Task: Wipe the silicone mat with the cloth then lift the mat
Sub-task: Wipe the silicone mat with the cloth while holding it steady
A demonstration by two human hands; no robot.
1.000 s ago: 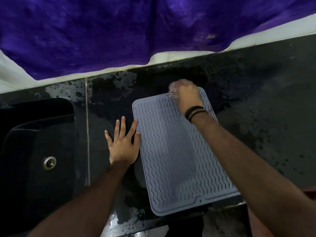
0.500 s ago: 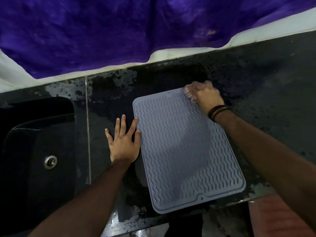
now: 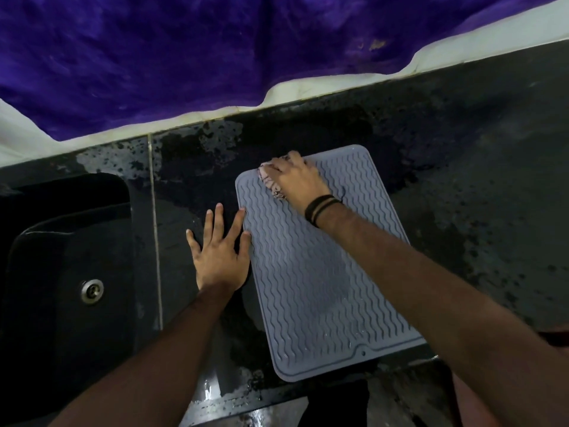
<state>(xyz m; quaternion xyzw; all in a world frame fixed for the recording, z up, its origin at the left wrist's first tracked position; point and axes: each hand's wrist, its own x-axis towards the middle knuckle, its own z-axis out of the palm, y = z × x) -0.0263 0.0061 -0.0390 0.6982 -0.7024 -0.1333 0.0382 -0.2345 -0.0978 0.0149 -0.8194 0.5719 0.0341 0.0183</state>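
Right hand [image 3: 295, 180], clamped on cloth [image 3: 271, 183], now at mat's upper-left corner, across from upper right half a second ago. Left hand [image 3: 220, 251] flat, fingers apart, bracing mat [image 3: 320, 272] at centre frame on table [image 3: 477, 211]. Wiping under way; lift not yet begun.

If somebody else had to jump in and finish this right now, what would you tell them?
Right hand: closed on the bunched cloth, pressing it on the far left corner of the silicone mat.
Left hand: open and flat on the dark counter, fingertips touching the mat's left edge to steady it.
The mat lies flat on the counter, its near end by the front edge. The sink is to the left.
Done: wiping is under way; I cannot tell how much is clean.
Left: finish wiping, then lift the mat.
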